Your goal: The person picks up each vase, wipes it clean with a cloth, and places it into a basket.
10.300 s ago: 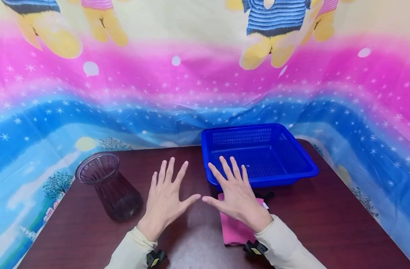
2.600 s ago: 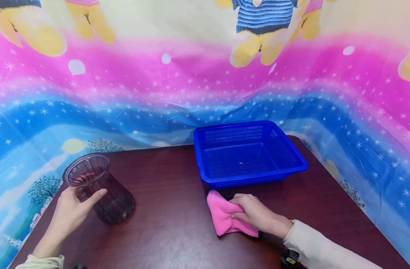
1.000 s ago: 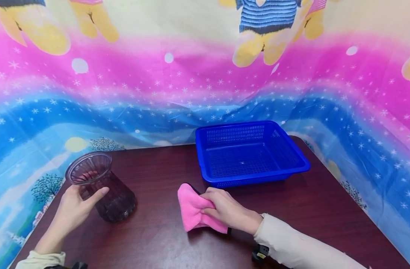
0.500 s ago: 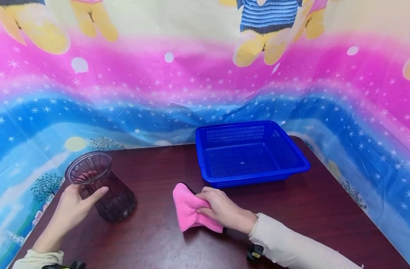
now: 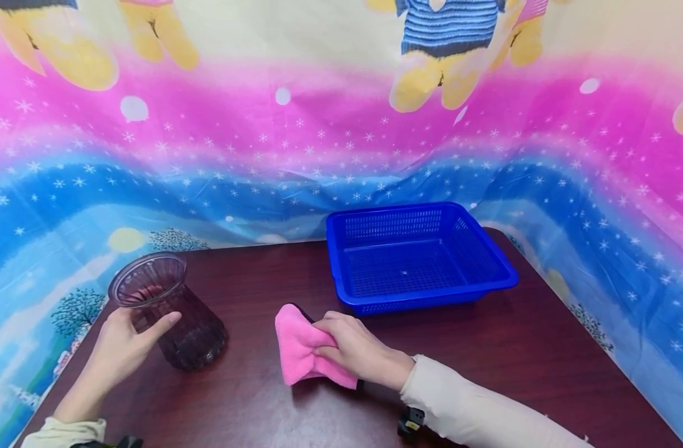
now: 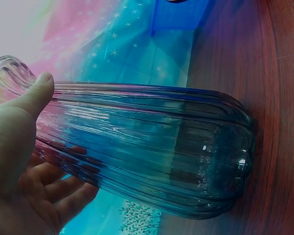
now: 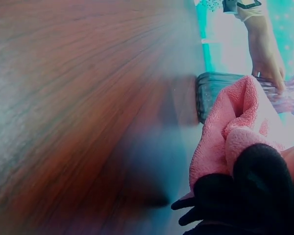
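At the table's left stands a ribbed, see-through glass vase (image 5: pixel 198 333) with a flared rim. My left hand (image 5: pixel 114 354) grips it below the rim; in the left wrist view the thumb lies on the near side of the vase (image 6: pixel 137 142) and the fingers reach round the other. A pink cloth with a black underside (image 5: pixel 296 348) is bunched in my right hand (image 5: pixel 360 348), pinched between thumb and fingers, to the right of the vase. The right wrist view shows the pink cloth (image 7: pixel 220 132) held off the table, with black folds hiding most of that hand.
A blue plastic basket (image 5: pixel 341 261) with slotted walls stands at the back right, behind my right hand. The dark red-brown wooden table (image 5: pixel 251 274) meets a printed cloth backdrop (image 5: pixel 251 143) at its back and sides.
Ten seconds ago both hands were spread above the table and the cloth lay by the basket. Since then each took hold. Over the last second the right hand carried the cloth left, nearer the vase.
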A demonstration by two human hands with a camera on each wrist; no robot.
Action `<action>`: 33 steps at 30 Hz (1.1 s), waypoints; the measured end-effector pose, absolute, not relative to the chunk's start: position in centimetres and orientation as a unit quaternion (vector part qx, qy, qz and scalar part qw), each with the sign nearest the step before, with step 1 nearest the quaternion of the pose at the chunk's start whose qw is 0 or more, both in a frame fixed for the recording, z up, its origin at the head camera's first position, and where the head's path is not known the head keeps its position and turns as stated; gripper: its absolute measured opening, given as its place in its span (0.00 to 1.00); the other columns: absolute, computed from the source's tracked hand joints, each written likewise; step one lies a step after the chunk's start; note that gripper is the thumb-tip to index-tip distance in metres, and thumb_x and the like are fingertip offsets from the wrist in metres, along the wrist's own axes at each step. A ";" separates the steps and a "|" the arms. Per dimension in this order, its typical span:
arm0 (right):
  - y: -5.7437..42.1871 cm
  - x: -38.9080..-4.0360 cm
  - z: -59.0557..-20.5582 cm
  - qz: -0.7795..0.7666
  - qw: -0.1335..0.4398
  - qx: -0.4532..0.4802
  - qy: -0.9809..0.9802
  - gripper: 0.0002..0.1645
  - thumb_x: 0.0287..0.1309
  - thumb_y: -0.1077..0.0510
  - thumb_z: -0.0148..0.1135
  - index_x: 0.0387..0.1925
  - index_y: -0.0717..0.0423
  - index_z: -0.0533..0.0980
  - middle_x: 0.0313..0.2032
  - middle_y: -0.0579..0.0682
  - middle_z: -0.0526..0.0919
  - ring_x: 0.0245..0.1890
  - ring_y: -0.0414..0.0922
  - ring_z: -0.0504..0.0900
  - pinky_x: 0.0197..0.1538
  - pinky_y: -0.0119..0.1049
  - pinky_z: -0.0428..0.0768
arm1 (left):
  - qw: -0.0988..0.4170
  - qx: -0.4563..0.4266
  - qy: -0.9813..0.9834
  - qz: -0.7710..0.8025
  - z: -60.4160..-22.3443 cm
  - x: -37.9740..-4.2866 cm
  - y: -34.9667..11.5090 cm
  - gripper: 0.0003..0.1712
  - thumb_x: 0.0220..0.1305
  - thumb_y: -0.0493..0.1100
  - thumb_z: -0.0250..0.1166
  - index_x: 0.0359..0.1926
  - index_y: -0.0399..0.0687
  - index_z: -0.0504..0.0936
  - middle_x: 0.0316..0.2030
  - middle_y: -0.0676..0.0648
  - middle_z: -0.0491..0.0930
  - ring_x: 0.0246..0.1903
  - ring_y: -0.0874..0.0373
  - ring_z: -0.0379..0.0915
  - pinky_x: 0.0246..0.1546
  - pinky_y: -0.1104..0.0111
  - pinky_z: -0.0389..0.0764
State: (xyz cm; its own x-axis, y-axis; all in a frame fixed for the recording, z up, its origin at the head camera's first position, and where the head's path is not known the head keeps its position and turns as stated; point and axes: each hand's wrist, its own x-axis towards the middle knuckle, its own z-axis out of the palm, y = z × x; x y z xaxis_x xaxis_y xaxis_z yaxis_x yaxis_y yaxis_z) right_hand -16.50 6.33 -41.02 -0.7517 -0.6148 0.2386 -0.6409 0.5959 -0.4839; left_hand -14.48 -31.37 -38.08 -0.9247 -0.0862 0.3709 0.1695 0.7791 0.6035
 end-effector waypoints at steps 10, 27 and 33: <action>5.1 -16.3 -41.0 0.275 0.011 0.353 -0.894 0.09 0.57 0.54 0.67 0.41 0.45 0.82 0.29 0.39 0.77 0.33 0.33 0.73 0.37 0.22 0.73 | 0.185 -0.020 -0.926 -0.329 -38.0 -14.4 -31.4 0.27 0.59 0.50 0.69 0.55 0.41 0.75 0.44 0.32 0.84 0.35 0.93 0.61 0.34 0.84 0.65; 3.2 -16.1 -41.0 0.270 0.023 0.367 -0.890 0.11 0.57 0.54 0.66 0.43 0.43 0.82 0.31 0.38 0.78 0.34 0.32 0.74 0.38 0.21 0.74 | 0.182 -0.011 -0.927 -0.326 -38.1 -14.5 -31.4 0.28 0.58 0.51 0.69 0.55 0.43 0.76 0.45 0.32 0.83 0.35 0.92 0.60 0.34 0.84 0.65; 2.5 -16.1 -40.8 0.268 0.032 0.376 -0.887 0.10 0.57 0.54 0.66 0.42 0.41 0.81 0.30 0.38 0.77 0.33 0.32 0.74 0.35 0.19 0.72 | 0.184 -0.015 -0.925 -0.331 -38.0 -14.6 -31.4 0.28 0.59 0.50 0.69 0.57 0.43 0.75 0.46 0.32 0.82 0.36 0.94 0.59 0.34 0.84 0.65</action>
State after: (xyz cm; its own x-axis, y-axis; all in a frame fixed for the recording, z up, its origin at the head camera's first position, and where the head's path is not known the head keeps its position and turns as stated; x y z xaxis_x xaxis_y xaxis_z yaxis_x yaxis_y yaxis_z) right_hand -16.14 2.45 -40.79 -0.7156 -0.6494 0.2572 -0.6833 0.5744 -0.4508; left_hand -14.64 -31.43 -38.03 -0.9320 -0.0931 0.3502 0.1504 0.7799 0.6076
